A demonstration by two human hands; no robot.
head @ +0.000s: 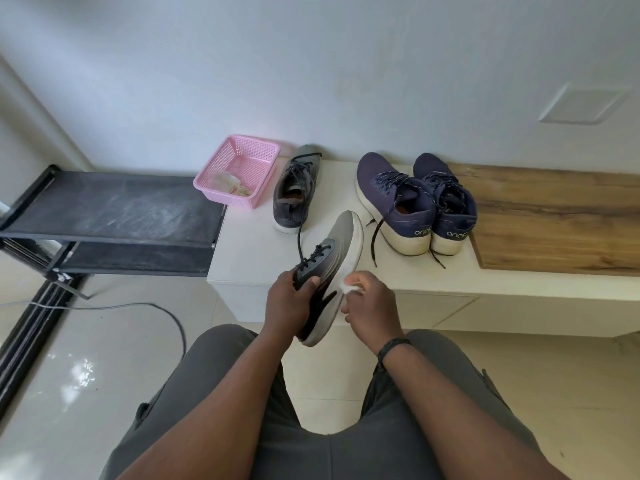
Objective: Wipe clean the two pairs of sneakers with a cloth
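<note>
Cleaning in early stages: left hand point(289, 303) grips a grey sneaker point(330, 271) mid-air, right hand point(369, 306) fingers pinching a white cloth point(348, 287) against its sole edge; its mate point(296, 192) and navy pair point(415, 202) wait on the bench point(249, 251).

Open table point(249, 258) lower left of centre frame. Blocked above by pink basket point(239, 169), grey shoe point(294, 192); navy pair point(415, 202) right.

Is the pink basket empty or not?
Not empty. The basket holds a pale crumpled rag on its floor.
</note>
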